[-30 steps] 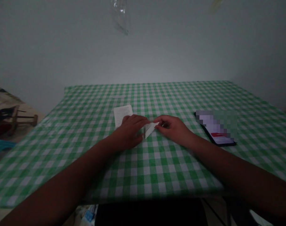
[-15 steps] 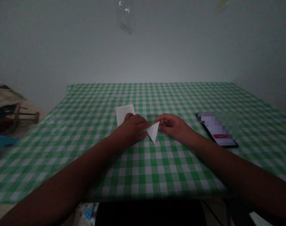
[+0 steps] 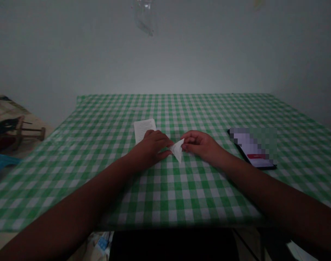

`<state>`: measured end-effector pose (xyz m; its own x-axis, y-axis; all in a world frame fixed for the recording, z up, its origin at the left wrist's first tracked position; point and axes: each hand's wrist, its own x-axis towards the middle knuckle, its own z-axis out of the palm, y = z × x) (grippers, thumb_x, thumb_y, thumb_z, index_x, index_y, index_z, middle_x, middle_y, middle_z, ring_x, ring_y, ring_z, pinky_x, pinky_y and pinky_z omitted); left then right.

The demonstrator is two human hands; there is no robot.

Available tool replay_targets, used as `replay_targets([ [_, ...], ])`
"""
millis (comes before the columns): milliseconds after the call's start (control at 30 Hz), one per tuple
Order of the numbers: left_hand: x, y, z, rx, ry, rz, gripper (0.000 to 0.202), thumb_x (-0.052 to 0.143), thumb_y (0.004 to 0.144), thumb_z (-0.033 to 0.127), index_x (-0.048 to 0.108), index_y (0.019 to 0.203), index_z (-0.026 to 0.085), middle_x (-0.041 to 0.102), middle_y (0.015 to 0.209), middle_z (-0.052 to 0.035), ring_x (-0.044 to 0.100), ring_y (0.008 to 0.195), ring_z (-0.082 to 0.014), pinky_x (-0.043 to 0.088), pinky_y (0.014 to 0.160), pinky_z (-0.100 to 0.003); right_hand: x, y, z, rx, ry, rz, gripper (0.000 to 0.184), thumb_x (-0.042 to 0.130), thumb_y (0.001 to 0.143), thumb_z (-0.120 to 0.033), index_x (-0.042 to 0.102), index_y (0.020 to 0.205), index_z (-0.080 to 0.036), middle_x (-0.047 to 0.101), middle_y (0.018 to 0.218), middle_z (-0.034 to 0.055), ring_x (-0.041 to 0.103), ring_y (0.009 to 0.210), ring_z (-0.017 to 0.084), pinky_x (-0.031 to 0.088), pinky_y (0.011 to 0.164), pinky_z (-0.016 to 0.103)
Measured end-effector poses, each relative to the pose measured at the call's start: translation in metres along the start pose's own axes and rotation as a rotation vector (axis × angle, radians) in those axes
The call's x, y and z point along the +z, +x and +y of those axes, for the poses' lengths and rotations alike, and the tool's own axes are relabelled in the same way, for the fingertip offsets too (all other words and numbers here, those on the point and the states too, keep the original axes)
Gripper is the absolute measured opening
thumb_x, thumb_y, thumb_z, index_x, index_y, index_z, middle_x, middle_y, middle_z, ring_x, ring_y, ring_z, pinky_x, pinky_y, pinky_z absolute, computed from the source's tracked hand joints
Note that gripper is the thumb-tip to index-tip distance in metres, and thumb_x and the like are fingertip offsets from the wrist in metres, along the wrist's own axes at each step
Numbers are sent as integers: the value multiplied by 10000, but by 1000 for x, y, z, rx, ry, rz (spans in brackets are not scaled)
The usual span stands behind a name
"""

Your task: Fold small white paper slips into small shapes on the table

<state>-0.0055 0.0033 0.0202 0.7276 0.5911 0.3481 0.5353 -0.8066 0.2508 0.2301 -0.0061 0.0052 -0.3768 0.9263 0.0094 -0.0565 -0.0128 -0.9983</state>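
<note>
A small piece of white paper [image 3: 178, 149], folded to a triangle with a point toward me, is between my two hands just over the table. My left hand [image 3: 153, 146] pinches its left corner between thumb and fingers. On the other side, my right hand [image 3: 199, 143] has thumb and forefinger closed on the paper's right edge, the other fingers curled. Behind my left hand lie printed paper sheets [image 3: 143, 127], their lower part covered by that hand.
A green and white checked cloth [image 3: 179, 195] covers the table. To the right lies a phone [image 3: 259, 161] with a lit screen, partly pixelated. A clear plastic bag [image 3: 144, 16] hangs on the wall. At the left are a blue stool [image 3: 3, 162] and a wooden frame [image 3: 32, 133].
The folded paper has tilted and its surface now looks bent, its right side lifted a little. My left thumb and fingers have closed more on its left corner.
</note>
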Motion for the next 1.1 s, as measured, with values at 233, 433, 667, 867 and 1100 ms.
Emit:
replay_targets([
  [233, 2, 0, -2, -10, -42, 17, 119, 608, 924, 266, 673, 1013, 221, 706, 979, -18, 612, 966, -185, 375, 919, -384, 3, -3, -3, -1, 36, -28, 198, 757, 719, -202, 662, 892, -198, 705, 849, -7, 678, 741, 117, 533, 688, 268],
  [433, 5, -1, -2, -39, -53, 17, 177, 566, 919, 245, 633, 1081, 221, 702, 1060, -33, 608, 1045, -205, 394, 947, -404, 0, -3, 4, -31, -116, 24, 117, 712, 758, -246, 649, 848, -202, 680, 791, -9, 676, 719, 135, 537, 679, 294],
  [667, -1, -2, 3, -76, -52, -22, 222, 520, 914, 244, 613, 1111, 199, 681, 1077, -58, 600, 1052, -223, 403, 942, -422, -20, -10, -22, -56, -480, -345, 184, 650, 860, -340, 667, 987, -207, 689, 918, 23, 642, 816, 153, 520, 750, 312],
  [867, -1, -1, 4, -84, -59, -49, 225, 525, 912, 243, 619, 1112, 201, 673, 1101, -60, 595, 1076, -226, 397, 961, -428, -14, -23, -38, -276, -867, -556, 324, 763, 767, -284, 676, 1067, -197, 665, 1064, 62, 601, 996, 200, 471, 898, 349],
  [1100, -2, -5, 5, -17, -95, -43, 267, 531, 911, 246, 586, 1169, 207, 658, 1150, -63, 581, 1127, -231, 389, 988, -427, -7, -19, -28, -264, -783, -241, 73, 635, 868, -252, 698, 857, -217, 689, 806, 10, 622, 744, 154, 470, 705, 302],
])
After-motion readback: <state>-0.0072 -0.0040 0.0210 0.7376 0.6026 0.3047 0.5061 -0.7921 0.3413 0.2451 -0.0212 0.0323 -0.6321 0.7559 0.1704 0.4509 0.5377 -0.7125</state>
